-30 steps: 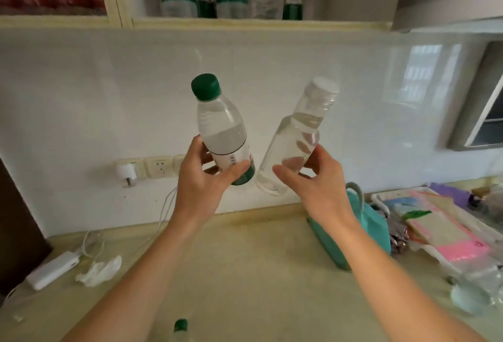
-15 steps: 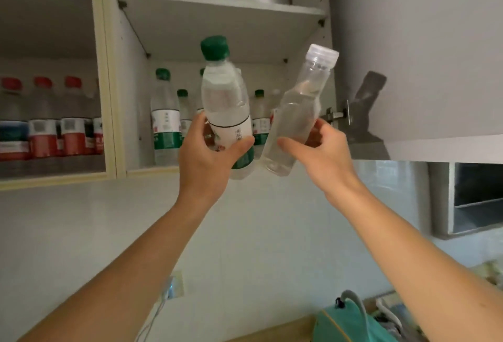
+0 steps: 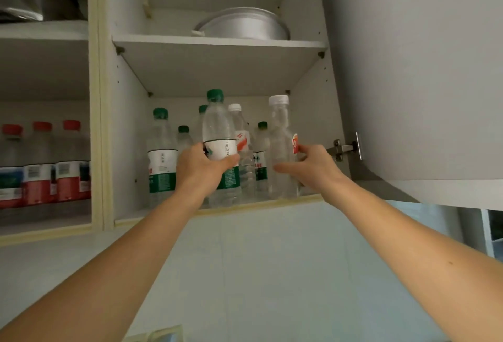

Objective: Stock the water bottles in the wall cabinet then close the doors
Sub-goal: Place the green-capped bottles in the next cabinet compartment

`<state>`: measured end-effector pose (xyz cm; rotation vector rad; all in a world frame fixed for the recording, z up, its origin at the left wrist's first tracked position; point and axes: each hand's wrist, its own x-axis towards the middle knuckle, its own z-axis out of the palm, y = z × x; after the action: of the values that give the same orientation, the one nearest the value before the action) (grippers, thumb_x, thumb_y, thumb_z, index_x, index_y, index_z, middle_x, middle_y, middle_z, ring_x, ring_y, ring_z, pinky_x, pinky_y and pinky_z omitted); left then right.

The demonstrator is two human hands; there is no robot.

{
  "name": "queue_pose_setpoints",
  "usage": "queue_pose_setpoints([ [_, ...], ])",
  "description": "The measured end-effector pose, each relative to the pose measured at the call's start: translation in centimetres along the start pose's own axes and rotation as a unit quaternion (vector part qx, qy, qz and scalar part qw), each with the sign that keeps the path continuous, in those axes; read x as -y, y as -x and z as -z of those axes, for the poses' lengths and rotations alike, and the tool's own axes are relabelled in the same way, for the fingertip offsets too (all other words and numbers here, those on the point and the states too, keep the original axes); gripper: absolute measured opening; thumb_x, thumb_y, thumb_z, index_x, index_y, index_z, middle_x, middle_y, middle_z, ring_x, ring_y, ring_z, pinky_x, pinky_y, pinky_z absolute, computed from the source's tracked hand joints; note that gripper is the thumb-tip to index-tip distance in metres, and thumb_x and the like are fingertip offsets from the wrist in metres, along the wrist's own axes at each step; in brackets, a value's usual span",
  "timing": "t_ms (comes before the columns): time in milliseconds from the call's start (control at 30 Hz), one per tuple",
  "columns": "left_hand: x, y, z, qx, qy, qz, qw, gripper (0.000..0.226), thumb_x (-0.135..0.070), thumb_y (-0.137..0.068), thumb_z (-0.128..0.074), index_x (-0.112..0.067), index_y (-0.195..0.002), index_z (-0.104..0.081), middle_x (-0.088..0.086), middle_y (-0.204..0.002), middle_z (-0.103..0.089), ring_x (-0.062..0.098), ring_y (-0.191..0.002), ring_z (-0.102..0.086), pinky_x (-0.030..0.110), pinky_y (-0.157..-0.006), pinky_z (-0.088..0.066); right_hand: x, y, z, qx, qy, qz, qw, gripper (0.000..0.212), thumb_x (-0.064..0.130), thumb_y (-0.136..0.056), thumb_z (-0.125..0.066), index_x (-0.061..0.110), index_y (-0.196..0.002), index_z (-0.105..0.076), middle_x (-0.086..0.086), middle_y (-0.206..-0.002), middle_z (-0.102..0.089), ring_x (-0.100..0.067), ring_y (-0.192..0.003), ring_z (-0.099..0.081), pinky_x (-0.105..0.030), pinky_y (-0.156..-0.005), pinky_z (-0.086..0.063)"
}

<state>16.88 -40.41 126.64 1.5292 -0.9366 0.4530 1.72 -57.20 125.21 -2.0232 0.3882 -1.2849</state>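
Both arms reach up into the open wall cabinet (image 3: 217, 212). My left hand (image 3: 202, 168) grips a green-capped water bottle (image 3: 219, 129) with a white and green label, upright at the front of the lower shelf. My right hand (image 3: 313, 166) holds a clear white-capped bottle (image 3: 280, 134), upright near the shelf's right end. Behind them stand several more bottles, among them a green-capped one (image 3: 161, 151) at the left and a white-capped one (image 3: 241, 129) in the middle.
The grey cabinet door (image 3: 413, 69) hangs open at the right on its hinge (image 3: 344, 148). A metal pot (image 3: 242, 25) sits on the upper shelf. The left compartment holds red-capped bottles (image 3: 40, 162). White tiled wall lies below the cabinet.
Both hands rose from counter height to the cabinet and carried the two bottles onto the lower shelf. The tilted bottles now stand upright. My view tilted upward.
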Motion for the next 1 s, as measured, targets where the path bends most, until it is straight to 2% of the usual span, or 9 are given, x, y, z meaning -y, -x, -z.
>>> queue_pose_setpoints([
  [100,-0.1,-0.7,-0.6,0.009,-0.065,-0.004,0.998,0.048,-0.044,-0.078,-0.082,-0.017,-0.113,-0.065,0.000,-0.102,-0.069,0.008,-0.076,-0.059,0.023,-0.056,-0.041,-0.5,-1.4,-0.7,0.038,-0.006,-0.011,0.999,0.041,0.034,-0.080,-0.083,0.020,-0.115,-0.067,0.002,-0.101,-0.075,-0.015,-0.091,-0.072,-0.038,-0.086,-0.060],
  [200,0.0,-1.4,-1.3,0.006,-0.129,-0.015,0.992,0.049,-0.051,-0.076,-0.082,-0.016,-0.104,-0.064,0.001,-0.093,-0.067,0.015,-0.077,-0.063,0.033,-0.064,-0.053,-1.1,-2.5,-1.2,0.060,-0.011,-0.003,0.998,0.034,0.031,-0.080,-0.084,0.024,-0.109,-0.068,0.003,-0.100,-0.076,-0.015,-0.091,-0.073,-0.040,-0.087,-0.060],
  [267,0.1,-1.8,-1.8,0.002,-0.156,-0.022,0.988,0.048,-0.054,-0.075,-0.082,-0.017,-0.098,-0.061,0.000,-0.089,-0.064,0.015,-0.074,-0.061,0.033,-0.064,-0.053,-1.5,-3.1,-1.5,0.067,-0.012,-0.001,0.998,0.034,0.032,-0.079,-0.084,0.025,-0.108,-0.068,0.003,-0.100,-0.076,-0.015,-0.092,-0.073,-0.040,-0.087,-0.060],
  [400,0.7,-2.6,-2.8,0.013,-0.161,-0.026,0.987,0.050,-0.053,-0.077,-0.081,-0.015,-0.105,-0.063,-0.001,-0.092,-0.062,0.004,-0.065,-0.052,0.022,-0.051,-0.035,-2.2,-4.2,-2.0,0.080,-0.009,-0.008,0.997,0.037,0.034,-0.080,-0.084,0.025,-0.111,-0.065,0.003,-0.102,-0.074,-0.016,-0.093,-0.072,-0.040,-0.086,-0.061],
  [567,1.6,-3.6,-3.8,0.022,-0.144,-0.018,0.989,0.054,-0.052,-0.077,-0.081,-0.015,-0.111,-0.061,-0.003,-0.094,-0.060,0.001,-0.067,-0.050,0.020,-0.050,-0.033,-2.9,-5.4,-3.1,0.067,0.014,-0.010,0.998,0.037,0.036,-0.082,-0.082,0.027,-0.111,-0.061,0.006,-0.100,-0.071,-0.011,-0.088,-0.070,-0.027,-0.068,-0.059],
  [667,2.0,-4.2,-4.6,0.031,-0.130,-0.015,0.991,0.055,-0.049,-0.078,-0.082,-0.014,-0.114,-0.061,-0.001,-0.098,-0.062,0.014,-0.081,-0.059,0.021,-0.053,-0.038,-3.4,-6.0,-3.6,0.057,0.022,-0.009,0.998,0.036,0.035,-0.083,-0.081,0.028,-0.111,-0.061,0.005,-0.102,-0.070,-0.010,-0.087,-0.068,-0.022,-0.061,-0.053],
  [800,2.5,-4.8,-5.9,0.029,-0.130,-0.014,0.991,0.057,-0.049,-0.078,-0.081,-0.013,-0.116,-0.061,0.005,-0.106,-0.065,0.019,-0.088,-0.061,0.026,-0.061,-0.047,-3.9,-6.7,-4.0,0.049,0.028,-0.011,0.998,0.044,0.032,-0.085,-0.080,0.024,-0.122,-0.059,0.002,-0.110,-0.068,-0.009,-0.088,-0.064,-0.021,-0.060,-0.047],
  [900,2.9,-5.0,-6.5,0.025,-0.130,-0.011,0.991,0.059,-0.049,-0.079,-0.081,-0.011,-0.120,-0.061,0.008,-0.112,-0.066,0.023,-0.096,-0.065,0.038,-0.077,-0.056,-4.2,-6.9,-4.4,0.045,0.031,-0.008,0.998,0.040,0.029,-0.087,-0.078,0.024,-0.122,-0.060,0.003,-0.110,-0.067,-0.014,-0.094,-0.064,-0.024,-0.071,-0.050],
  [1000,3.1,-5.1,-6.7,0.024,-0.129,-0.005,0.991,0.060,-0.049,-0.079,-0.081,-0.011,-0.120,-0.060,0.009,-0.114,-0.064,0.025,-0.097,-0.064,0.041,-0.080,-0.057,-4.3,-7.0,-4.7,0.036,0.036,0.001,0.999,0.036,0.028,-0.087,-0.078,0.027,-0.119,-0.061,0.008,-0.101,-0.066,-0.014,-0.096,-0.063,-0.030,-0.083,-0.050],
])
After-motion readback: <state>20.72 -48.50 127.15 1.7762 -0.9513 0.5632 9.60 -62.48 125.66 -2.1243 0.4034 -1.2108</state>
